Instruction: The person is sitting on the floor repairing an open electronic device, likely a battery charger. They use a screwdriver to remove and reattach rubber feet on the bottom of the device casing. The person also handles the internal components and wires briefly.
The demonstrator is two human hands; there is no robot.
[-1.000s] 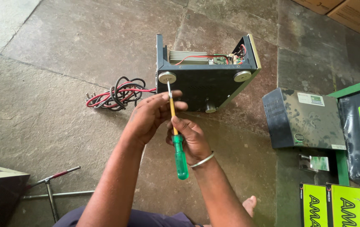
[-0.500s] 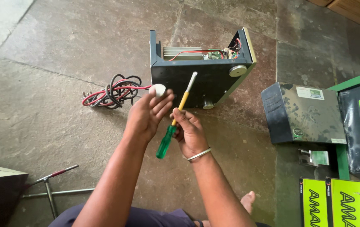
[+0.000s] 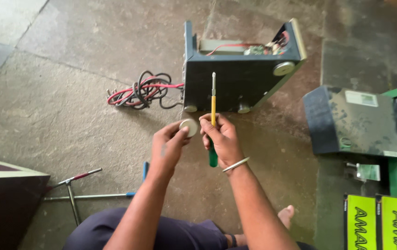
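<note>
The left hand [image 3: 168, 148] is pinching a small round foot [image 3: 188, 127] between thumb and fingertips, holding it up just beside the right hand [image 3: 221, 139]. The right hand is gripping a screwdriver [image 3: 213, 118] around its yellow shaft, tip pointing up toward the box [image 3: 240, 78] and green handle hanging below the fist; a metal bangle [image 3: 235, 164] is circling that wrist. The box is standing on its side on the stone floor [image 3: 68, 69], its open top showing wiring and a circuit board, with three more round feet showing on its dark face. Red and black cables [image 3: 140, 90] are lying coiled just left of the box. A T-shaped tool [image 3: 75, 192] is lying on the floor near the person's left knee. A dark cover [image 3: 351, 122] is resting on the floor to the right of the box, with green cartons [image 3: 384, 222] below it at the frame's lower right corner.
</note>
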